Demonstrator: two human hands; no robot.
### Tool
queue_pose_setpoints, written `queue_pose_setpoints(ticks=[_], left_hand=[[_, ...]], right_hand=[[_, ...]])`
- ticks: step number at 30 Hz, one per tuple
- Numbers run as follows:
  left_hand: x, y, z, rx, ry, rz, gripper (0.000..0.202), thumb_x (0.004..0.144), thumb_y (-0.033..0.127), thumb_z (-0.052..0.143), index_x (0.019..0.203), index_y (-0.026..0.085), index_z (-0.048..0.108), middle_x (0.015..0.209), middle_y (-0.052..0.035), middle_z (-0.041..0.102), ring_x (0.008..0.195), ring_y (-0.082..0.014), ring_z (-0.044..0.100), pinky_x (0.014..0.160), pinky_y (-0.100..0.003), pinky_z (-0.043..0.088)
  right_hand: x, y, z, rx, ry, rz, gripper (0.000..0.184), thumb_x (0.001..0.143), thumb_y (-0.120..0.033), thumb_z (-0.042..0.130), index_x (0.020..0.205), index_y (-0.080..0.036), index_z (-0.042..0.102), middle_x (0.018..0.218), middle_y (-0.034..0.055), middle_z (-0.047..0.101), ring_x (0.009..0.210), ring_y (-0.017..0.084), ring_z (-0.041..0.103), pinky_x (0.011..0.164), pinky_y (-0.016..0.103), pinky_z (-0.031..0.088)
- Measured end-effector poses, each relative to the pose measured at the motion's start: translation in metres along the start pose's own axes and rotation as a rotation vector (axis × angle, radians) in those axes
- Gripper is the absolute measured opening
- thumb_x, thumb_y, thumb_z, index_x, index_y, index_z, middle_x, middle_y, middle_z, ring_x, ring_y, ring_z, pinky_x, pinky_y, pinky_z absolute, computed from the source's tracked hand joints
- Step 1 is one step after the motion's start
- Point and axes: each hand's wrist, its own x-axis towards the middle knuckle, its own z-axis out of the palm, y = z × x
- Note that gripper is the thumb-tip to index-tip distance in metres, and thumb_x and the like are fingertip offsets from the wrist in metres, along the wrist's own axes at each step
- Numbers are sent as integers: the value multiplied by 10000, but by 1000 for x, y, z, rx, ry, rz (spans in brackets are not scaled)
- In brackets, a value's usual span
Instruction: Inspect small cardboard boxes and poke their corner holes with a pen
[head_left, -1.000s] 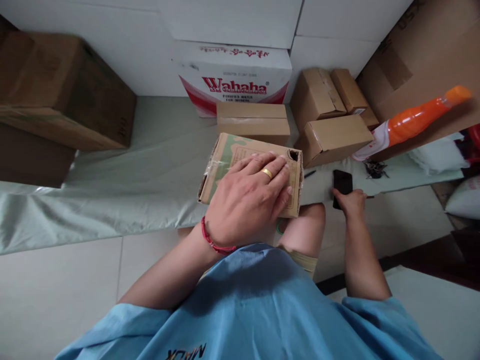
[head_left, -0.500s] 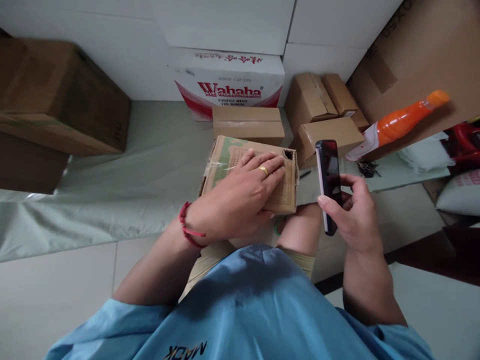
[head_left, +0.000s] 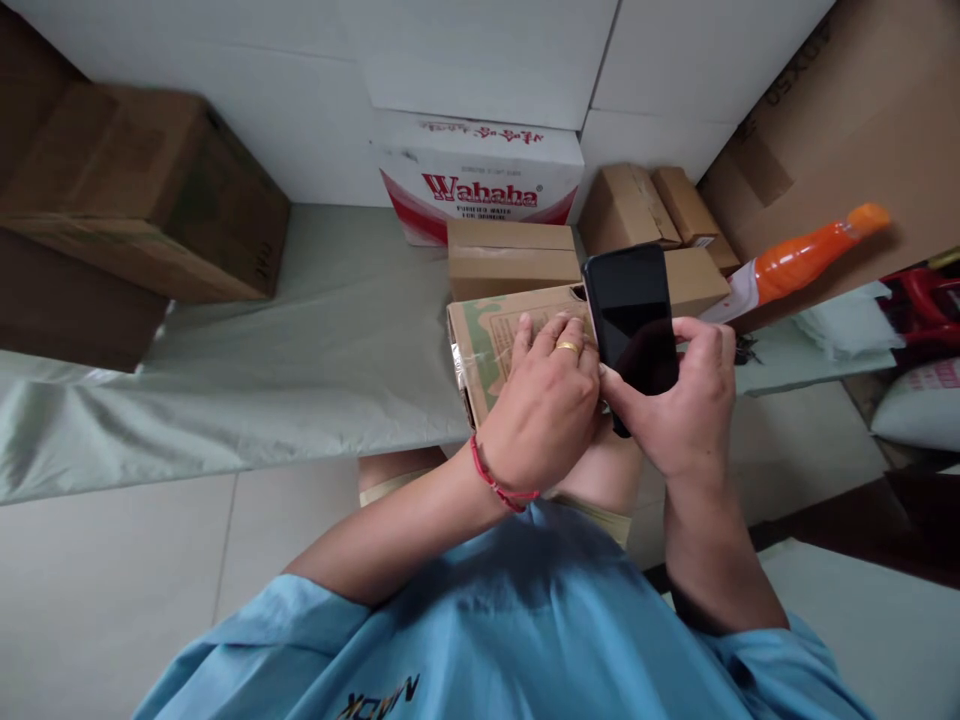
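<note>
My left hand (head_left: 549, 392), with a gold ring and a red cord bracelet, rests palm down on a small cardboard box (head_left: 491, 328). Its fingers lie stretched along the top, and its thumb is hidden. Green print and clear tape mark the box's left part, and a dark hole shows at its far right corner. A black smartphone (head_left: 631, 315) is gripped in my right hand (head_left: 688, 405), thumb on the near side and fingers partly hidden behind. The phone stands tilted, its dark screen towards me, over the box's right end and close to my left fingertips.
Behind the box stand a plain carton (head_left: 514, 260) and a white Wahaha carton (head_left: 480, 180). Further right are small cartons (head_left: 626, 205) and an orange bottle (head_left: 806, 255). Large brown boxes (head_left: 142, 190) sit at the left on the green cloth (head_left: 352, 340).
The phone in my right hand has moved left, up against the box's right end, and its screen now faces me more. My left hand has shifted right on the box.
</note>
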Motion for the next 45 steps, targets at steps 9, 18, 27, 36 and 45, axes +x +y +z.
queue_pose_setpoints(ticks=[9,18,27,36,45], left_hand=[[1,5,-3,28,46,-62,157,981,154,561,1109,122,647,1193,-211,665,1088,-368,619,1106,-580,539],[1,3,-3,56,-15,-21,281,1010,168,513,1164,76,729,1157,-219,701,1102,-390,591,1088,-599,521],[4,3,-3,55,-85,-22,273,1021,175,517,1112,87,758,1099,-191,694,1109,-373,597,1106,-593,509],[3,2,-4,57,-110,11,295,1009,330,663,1135,87,773,1132,-178,704,1246,-405,587,1214,-642,459],[-2,5,-10,57,-51,-8,302,994,335,749,1167,86,758,1232,-193,700,1333,-408,611,1247,-612,481]], right_hand=[[-2,-5,3,-2,5,9,648,847,-641,830,1274,-258,530,1212,106,575,1129,312,609,993,533,575],[-1,-6,2,-32,-9,25,639,856,-687,795,1238,-249,530,1201,120,579,1088,319,617,979,540,577],[-2,-2,3,-27,-18,37,689,830,-715,807,1246,-238,534,1196,113,591,1076,309,619,1004,545,559],[-3,21,-2,-17,-56,138,691,780,-679,856,1213,-235,550,1193,105,581,1148,322,590,1031,548,544],[-24,109,5,-190,-137,436,723,703,-707,860,1154,-221,571,1193,142,614,1208,372,594,1086,593,510]])
